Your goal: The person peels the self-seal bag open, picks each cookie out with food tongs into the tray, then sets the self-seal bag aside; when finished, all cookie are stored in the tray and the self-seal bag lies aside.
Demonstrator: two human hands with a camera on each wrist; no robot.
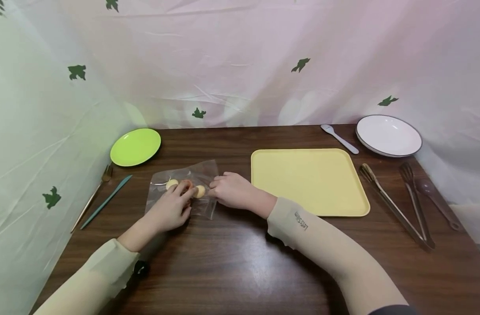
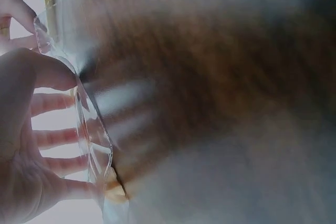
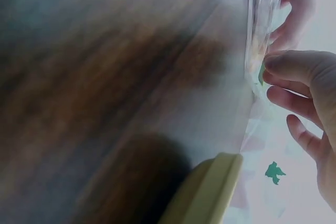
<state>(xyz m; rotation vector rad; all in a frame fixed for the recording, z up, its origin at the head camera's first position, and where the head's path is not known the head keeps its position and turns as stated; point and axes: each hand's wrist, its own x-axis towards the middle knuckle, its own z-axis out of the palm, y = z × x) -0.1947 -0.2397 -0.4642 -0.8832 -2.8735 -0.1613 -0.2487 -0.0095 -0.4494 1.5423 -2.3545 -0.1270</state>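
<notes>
A clear plastic bag [image 1: 205, 169] lies on the left part of the table. In it are pale yellow round pieces [image 1: 200, 191] and something reddish, partly hidden by my left hand [image 1: 170, 210]. That hand rests on the bag with its fingers spread; the left wrist view shows long fingers [image 2: 58, 138] against the plastic [image 2: 97, 148]. At the bag's right edge, my right hand [image 1: 234, 191] pinches the plastic between thumb and forefinger. From the right wrist view, the thumb [image 3: 289, 65] meets the forefinger beside the bag [image 3: 257, 30], the other fingers loosely bent.
Right of the bag lies a yellow tray [image 1: 307, 179]. A green plate [image 1: 135, 147], gold fork [image 1: 92, 199] and teal knife [image 1: 106, 202] are at left. At right are a white bowl [image 1: 389, 134], spoon [image 1: 340, 139], tongs [image 1: 393, 204], dark serving fork [image 1: 415, 201] and brown spoon [image 1: 437, 202].
</notes>
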